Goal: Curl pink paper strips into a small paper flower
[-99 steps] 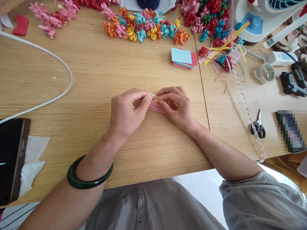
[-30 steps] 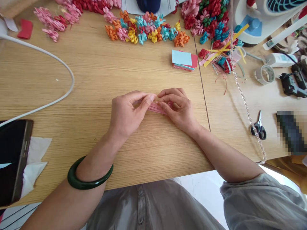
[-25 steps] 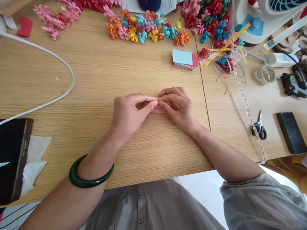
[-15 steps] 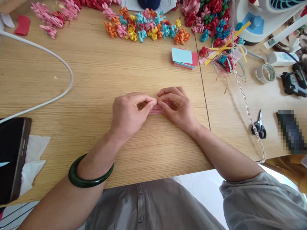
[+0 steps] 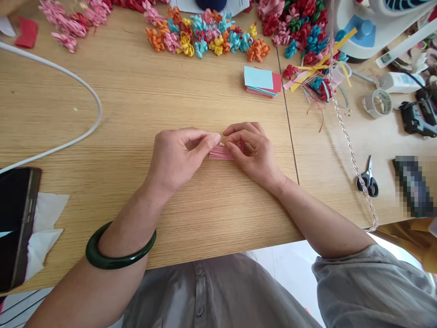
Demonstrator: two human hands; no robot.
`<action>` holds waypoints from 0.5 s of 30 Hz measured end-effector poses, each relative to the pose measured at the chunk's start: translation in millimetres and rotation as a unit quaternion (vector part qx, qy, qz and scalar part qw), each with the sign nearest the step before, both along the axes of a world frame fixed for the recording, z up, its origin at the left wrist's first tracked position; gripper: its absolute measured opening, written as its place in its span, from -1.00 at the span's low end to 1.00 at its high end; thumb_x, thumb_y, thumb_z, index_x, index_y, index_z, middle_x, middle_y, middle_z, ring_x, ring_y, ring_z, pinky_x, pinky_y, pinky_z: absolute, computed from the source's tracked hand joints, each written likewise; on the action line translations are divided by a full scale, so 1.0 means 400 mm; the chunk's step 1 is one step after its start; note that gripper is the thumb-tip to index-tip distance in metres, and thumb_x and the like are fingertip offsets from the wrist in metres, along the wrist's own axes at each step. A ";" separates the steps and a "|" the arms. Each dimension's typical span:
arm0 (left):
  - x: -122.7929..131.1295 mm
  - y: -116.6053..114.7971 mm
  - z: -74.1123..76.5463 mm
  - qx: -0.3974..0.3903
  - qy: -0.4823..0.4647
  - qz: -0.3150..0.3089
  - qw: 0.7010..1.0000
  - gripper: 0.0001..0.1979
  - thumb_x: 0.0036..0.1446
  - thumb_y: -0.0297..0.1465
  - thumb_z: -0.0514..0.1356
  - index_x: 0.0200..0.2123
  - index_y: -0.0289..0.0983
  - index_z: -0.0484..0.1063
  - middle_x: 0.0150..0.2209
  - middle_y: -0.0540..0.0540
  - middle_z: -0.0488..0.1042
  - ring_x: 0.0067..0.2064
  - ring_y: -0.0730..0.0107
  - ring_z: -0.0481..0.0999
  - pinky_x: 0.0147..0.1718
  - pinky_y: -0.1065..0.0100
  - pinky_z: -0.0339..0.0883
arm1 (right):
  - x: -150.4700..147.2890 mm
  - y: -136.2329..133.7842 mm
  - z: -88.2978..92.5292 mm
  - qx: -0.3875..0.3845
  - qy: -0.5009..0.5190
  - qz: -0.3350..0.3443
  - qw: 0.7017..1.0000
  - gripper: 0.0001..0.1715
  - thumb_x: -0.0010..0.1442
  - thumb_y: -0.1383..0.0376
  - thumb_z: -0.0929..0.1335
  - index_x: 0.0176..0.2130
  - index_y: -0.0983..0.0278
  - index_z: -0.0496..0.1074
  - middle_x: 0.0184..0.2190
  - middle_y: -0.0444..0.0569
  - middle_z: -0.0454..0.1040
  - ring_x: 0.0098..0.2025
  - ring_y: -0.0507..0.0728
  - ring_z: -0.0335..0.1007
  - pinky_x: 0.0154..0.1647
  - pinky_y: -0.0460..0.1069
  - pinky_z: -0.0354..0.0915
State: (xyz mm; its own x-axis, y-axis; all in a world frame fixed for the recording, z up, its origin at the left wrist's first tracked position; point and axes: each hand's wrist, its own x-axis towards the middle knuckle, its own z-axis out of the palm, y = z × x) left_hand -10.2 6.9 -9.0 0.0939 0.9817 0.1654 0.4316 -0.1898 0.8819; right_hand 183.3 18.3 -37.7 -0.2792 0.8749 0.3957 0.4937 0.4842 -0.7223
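A small piece of pink paper (image 5: 221, 153), cut into narrow parallel strips, lies on the wooden table in front of me. My right hand (image 5: 251, 152) covers its right end, with thumb and index finger closed together on the paper. Just above the left end of the paper is my left hand (image 5: 180, 155), its thumb pressed against the index finger; whatever lies between those fingertips is hidden. A tiny pale spot shows between the two hands. On my left forearm sits a dark green bangle (image 5: 119, 259).
Paper flowers (image 5: 205, 36) line the back. Stacked coloured paper cards (image 5: 259, 78) lie before them. Scissors (image 5: 368, 180), a tape roll (image 5: 378, 104) and a glue bottle (image 5: 398, 83) are on the right. A white cable (image 5: 97, 105) and a tablet-like device (image 5: 20, 223) are at left.
My left hand has shifted slightly left and up, uncovering more of the pink paper's left end. My right hand stays nearly in place on the paper.
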 end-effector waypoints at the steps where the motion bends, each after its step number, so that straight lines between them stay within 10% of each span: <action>1: 0.001 0.000 -0.002 -0.003 0.000 -0.002 1.000 -0.86 0.23 -0.21 0.35 -0.31 -0.09 0.70 -0.24 0.03 0.73 -0.21 0.23 0.70 -0.17 0.27 0.57 | 0.000 0.000 0.000 -0.003 -0.004 -0.001 1.000 -0.85 0.34 0.28 0.41 -0.33 0.18 0.48 -0.10 -0.05 0.63 0.01 0.18 0.45 0.13 0.20 0.34; 15: 0.005 -0.003 -0.014 0.010 0.010 0.002 1.000 -0.89 0.17 -0.41 0.36 -0.31 -0.08 0.71 -0.27 0.03 0.72 -0.26 0.26 0.69 -0.22 0.27 0.54 | 0.001 -0.004 0.001 -0.002 -0.005 0.010 1.000 -0.93 0.31 0.30 0.43 -0.27 0.18 0.54 -0.05 -0.04 0.63 0.07 0.20 0.44 0.16 0.20 0.35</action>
State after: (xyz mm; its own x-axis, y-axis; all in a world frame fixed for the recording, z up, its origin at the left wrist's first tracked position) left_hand -8.1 5.6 -14.4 0.0939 0.9787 0.1823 0.4490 -0.2051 0.8697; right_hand 183.6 16.8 -37.4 -0.3004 0.8709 0.3891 0.4904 0.4909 -0.7201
